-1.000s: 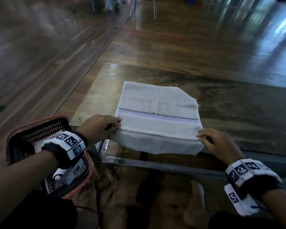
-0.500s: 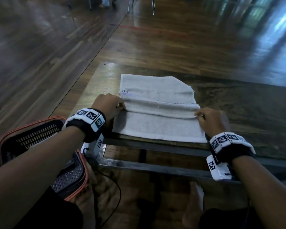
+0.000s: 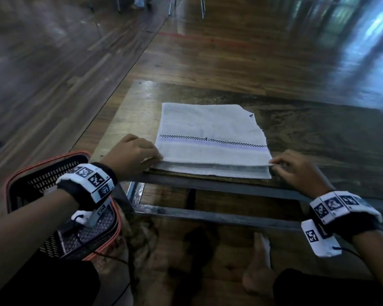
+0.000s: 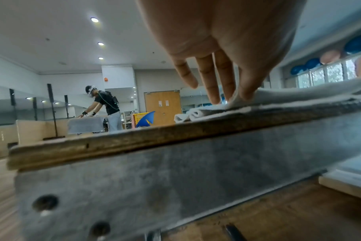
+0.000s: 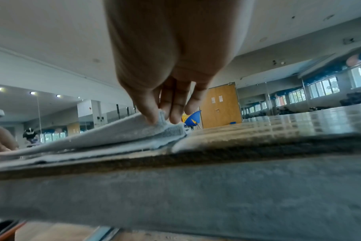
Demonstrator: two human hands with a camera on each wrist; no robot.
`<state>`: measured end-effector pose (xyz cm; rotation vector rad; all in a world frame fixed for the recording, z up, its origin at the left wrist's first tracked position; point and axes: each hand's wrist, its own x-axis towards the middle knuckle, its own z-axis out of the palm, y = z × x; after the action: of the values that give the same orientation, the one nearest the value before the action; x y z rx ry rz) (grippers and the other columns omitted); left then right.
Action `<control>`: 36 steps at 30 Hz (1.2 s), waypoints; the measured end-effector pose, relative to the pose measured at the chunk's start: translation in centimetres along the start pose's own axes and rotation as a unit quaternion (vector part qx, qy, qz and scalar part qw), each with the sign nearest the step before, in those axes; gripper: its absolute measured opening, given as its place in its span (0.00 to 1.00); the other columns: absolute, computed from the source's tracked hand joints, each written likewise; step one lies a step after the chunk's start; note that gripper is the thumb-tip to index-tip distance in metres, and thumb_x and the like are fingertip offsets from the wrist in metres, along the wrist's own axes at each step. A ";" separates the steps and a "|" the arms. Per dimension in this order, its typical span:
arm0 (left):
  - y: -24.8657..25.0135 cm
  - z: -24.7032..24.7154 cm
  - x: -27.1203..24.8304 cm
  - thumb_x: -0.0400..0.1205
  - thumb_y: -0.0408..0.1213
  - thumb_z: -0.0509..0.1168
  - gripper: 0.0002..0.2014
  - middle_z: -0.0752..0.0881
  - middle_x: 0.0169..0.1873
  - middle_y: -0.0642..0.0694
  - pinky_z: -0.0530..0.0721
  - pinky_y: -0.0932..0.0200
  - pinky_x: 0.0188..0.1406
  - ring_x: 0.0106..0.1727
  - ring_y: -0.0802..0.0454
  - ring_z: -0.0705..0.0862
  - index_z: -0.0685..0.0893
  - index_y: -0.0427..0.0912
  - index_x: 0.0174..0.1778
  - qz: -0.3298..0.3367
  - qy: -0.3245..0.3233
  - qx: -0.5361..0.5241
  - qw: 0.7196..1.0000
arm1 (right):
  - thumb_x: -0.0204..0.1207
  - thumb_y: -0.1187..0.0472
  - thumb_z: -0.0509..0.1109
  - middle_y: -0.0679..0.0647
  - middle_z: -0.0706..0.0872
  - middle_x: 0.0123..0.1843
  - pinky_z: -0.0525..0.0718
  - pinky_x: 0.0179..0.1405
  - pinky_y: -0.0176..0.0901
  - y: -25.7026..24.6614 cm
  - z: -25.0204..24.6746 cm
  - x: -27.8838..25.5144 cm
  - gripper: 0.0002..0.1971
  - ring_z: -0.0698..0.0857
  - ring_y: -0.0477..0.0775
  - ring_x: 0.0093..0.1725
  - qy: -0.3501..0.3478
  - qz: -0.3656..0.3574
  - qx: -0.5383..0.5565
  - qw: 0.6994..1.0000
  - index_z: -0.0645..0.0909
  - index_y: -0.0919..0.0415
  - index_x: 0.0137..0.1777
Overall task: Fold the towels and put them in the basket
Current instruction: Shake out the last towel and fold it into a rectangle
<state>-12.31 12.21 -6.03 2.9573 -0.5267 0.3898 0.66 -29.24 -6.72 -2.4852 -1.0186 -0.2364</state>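
Note:
A white towel (image 3: 210, 127) with a checkered and a purple stripe lies doubled on the low wooden table (image 3: 318, 133), near its front edge. My left hand (image 3: 152, 159) pinches the top layer's near left corner; the left wrist view shows thumb and fingers of that hand (image 4: 237, 97) closed on the cloth (image 4: 299, 96). My right hand (image 3: 274, 163) pinches the near right corner. In the right wrist view this hand (image 5: 160, 119) holds that layer (image 5: 113, 130) slightly lifted off the one below. The black mesh basket (image 3: 44, 175) with an orange rim stands on the floor, left of the table under my left wrist.
The table's metal frame (image 3: 208, 215) runs under its front edge, and a bare foot (image 3: 259, 272) rests on the floor beneath. Chair legs (image 3: 186, 5) stand far off on the wooden floor. Another person (image 4: 107, 106) works at a distant table.
Half a second ago both hands held a fold at mid-towel. They have drawn back to the front edge with the top layer, and the striped face shows again.

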 end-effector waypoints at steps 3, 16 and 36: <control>0.3 1.0 -0.3 0.78 0.38 0.69 0.07 0.90 0.47 0.50 0.76 0.50 0.51 0.48 0.50 0.88 0.89 0.48 0.49 -0.012 -0.038 -0.005 0.999 | 0.69 0.70 0.75 0.57 0.86 0.43 0.85 0.42 0.49 -0.2 0.6 -0.7 0.06 0.85 0.56 0.41 -0.055 0.034 -0.009 0.998 0.87 0.63 0.46; 0.3 1.1 -1.4 0.80 0.44 0.57 0.15 0.89 0.47 0.48 0.82 0.51 0.46 0.48 0.48 0.87 0.88 0.45 0.49 0.002 -0.015 -0.004 1.000 | 0.67 0.68 0.77 0.55 0.86 0.42 0.85 0.33 0.50 -1.0 1.0 -1.8 0.10 0.83 0.53 0.40 0.003 -0.009 -0.074 0.997 0.89 0.61 0.48; 2.3 -2.5 -1.8 0.73 0.34 0.74 0.06 0.87 0.41 0.50 0.78 0.69 0.42 0.42 0.55 0.85 0.87 0.40 0.44 -0.097 0.165 -0.228 0.955 | 0.68 0.75 0.74 0.55 0.86 0.44 0.79 0.48 0.25 -4.1 -1.2 -3.8 0.11 0.82 0.45 0.44 0.090 0.038 0.050 0.994 0.85 0.64 0.49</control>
<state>-15.31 11.04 -3.93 2.4051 -0.2406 0.6275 -4.91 -29.55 -5.44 -2.3595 -0.8393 -0.3688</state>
